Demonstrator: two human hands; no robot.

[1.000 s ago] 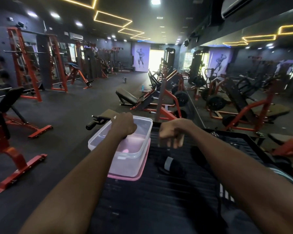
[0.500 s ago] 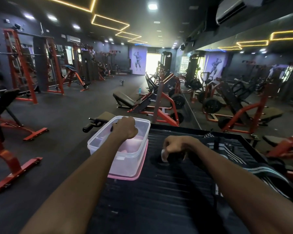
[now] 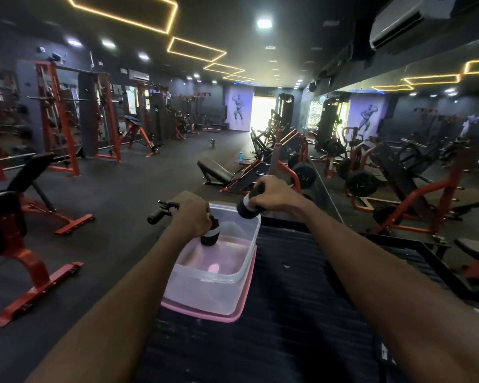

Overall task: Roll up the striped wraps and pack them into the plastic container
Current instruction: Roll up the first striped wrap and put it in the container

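Rolled wrap in left hand, inside container

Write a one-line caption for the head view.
Each hand, left and right, holds a rolled wrap above the plastic container.

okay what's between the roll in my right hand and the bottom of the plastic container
Head view: nothing solid. The right hand holds its rolled wrap over the container's far rim; below is open air down to the bare floor.
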